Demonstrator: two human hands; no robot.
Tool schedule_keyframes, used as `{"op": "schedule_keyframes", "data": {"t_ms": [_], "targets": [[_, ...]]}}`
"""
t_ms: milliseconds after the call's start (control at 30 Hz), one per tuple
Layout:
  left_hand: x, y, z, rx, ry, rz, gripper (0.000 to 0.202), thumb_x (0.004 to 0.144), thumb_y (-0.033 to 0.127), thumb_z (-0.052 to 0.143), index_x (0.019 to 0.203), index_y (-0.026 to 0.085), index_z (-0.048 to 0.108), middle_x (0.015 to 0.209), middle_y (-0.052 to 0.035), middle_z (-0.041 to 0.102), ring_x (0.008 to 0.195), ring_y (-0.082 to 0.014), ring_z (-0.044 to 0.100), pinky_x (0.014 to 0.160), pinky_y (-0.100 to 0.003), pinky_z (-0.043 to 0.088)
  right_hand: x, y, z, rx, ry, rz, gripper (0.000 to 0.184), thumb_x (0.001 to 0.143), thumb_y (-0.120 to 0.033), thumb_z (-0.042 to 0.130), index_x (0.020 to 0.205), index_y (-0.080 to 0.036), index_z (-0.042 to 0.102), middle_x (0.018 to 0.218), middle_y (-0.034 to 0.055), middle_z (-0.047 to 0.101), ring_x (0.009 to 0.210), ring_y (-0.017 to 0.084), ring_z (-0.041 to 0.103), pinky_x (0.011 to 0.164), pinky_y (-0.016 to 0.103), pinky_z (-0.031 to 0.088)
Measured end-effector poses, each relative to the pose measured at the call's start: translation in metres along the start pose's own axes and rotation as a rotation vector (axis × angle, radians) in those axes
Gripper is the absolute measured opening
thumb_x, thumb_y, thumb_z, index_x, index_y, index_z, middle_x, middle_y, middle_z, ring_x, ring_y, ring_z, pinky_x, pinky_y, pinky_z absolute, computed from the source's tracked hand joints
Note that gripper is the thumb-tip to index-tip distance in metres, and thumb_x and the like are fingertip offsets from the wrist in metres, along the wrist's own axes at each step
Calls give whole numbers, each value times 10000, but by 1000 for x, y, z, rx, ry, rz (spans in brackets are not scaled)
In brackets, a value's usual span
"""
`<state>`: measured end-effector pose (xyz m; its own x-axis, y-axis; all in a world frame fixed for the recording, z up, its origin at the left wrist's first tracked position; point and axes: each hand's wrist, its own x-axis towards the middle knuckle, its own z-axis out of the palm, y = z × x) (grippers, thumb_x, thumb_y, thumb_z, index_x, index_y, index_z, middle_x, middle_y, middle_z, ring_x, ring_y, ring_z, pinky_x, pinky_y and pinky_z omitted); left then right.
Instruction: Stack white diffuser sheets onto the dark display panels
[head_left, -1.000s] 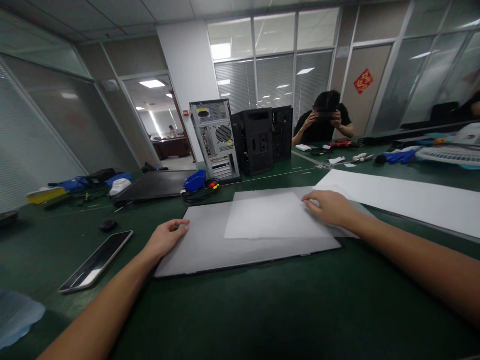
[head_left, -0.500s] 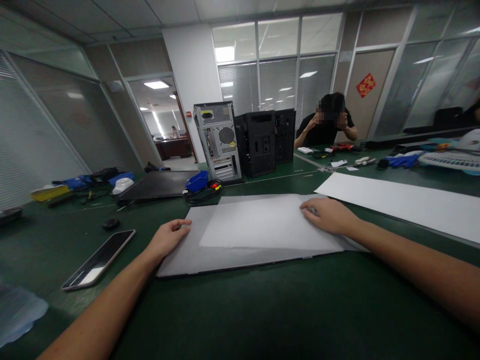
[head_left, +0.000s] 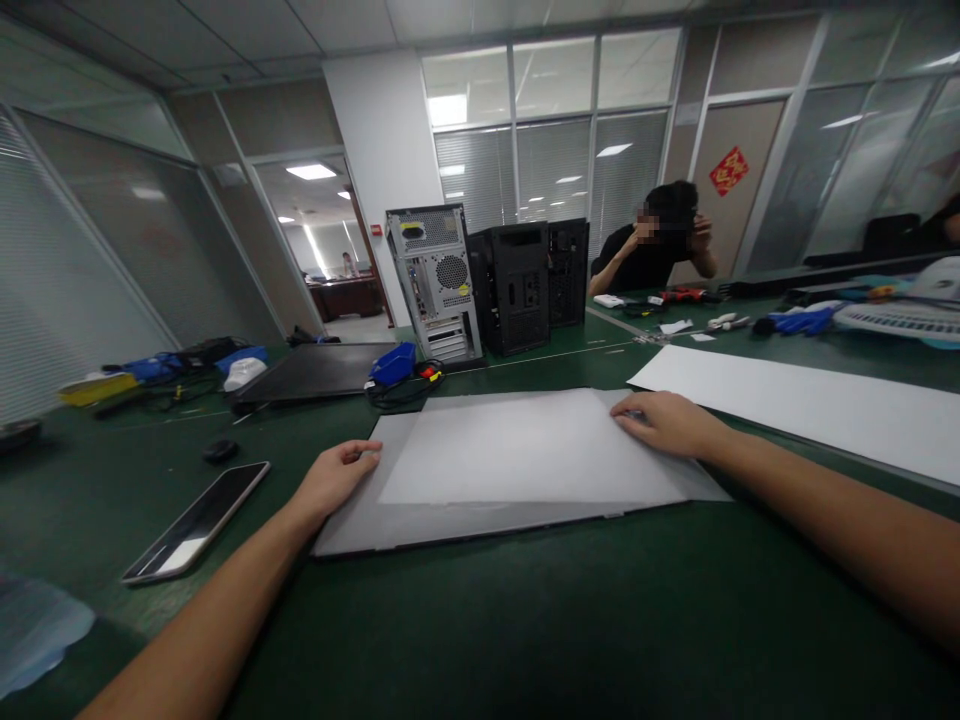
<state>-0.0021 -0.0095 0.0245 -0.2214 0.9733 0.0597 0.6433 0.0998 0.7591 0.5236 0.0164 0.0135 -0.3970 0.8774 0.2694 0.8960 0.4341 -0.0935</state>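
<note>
From the head camera, two bare hands lie on one grey panel (head_left: 450, 522) that rests flat on the green counter (head_left: 525, 630). One pale translucent sheet (head_left: 517, 447) lies on top of the panel and covers most of it, leaving a grey strip along the near and left edges.

The left hand (head_left: 337, 478) rests at the panel's left edge. Its fingers (head_left: 365, 452) are loosely curled, touch the panel surface and grip nothing. The right hand (head_left: 664, 422) lies palm down on the sheet's far right corner, with its fingers (head_left: 628, 412) stretched out and pressing the sheet flat rather than closing around it.

One phone (head_left: 196, 521) lies screen up to the left of the left forearm, well apart from the panel. One long white sheet (head_left: 810, 405) lies to the right, past the right hand. Further back stand three computer towers: one silver (head_left: 435, 283) and two black (head_left: 517, 288) (head_left: 568, 270). One dark flat panel (head_left: 315, 370) and one blue bin (head_left: 394, 362) lie near them. One person (head_left: 652, 250) sits across the counter, both hands raised to the head.
</note>
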Motion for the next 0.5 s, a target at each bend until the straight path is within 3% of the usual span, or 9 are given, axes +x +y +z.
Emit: {"op": "schedule_keyframes", "data": {"t_ms": [200, 367, 500], "targets": [[-1, 3, 0, 4, 35, -10, 587, 711, 385, 690, 1268, 199, 685, 837, -55, 740, 799, -252, 694, 712, -327, 510, 1, -16, 6, 98, 20, -166, 381, 951, -424, 473, 1167, -216, 707, 1260, 78, 662, 1156, 263, 610, 1040, 463, 451], [0, 3, 2, -61, 48, -94, 568, 744, 254, 615, 1303, 153, 648, 784, -45, 722, 632, -199, 642, 572, -285, 469, 0, -34, 6, 142, -35, -201, 438, 966, -475, 461, 1245, -216, 677, 1342, 91, 613, 1223, 270, 575, 1075, 484, 428], [2, -1, 4, -86, 24, -83, 619, 724, 197, 586, 1338, 131, 611, 659, -5, 674, 516, -173, 577, 509, -273, 425, -2, -39, 5, 159, -64, -206, 494, 966, -512, 454, 1309, -208, 640, 1402, 102, 566, 1281, 272, 535, 1109, 480, 401]]}}
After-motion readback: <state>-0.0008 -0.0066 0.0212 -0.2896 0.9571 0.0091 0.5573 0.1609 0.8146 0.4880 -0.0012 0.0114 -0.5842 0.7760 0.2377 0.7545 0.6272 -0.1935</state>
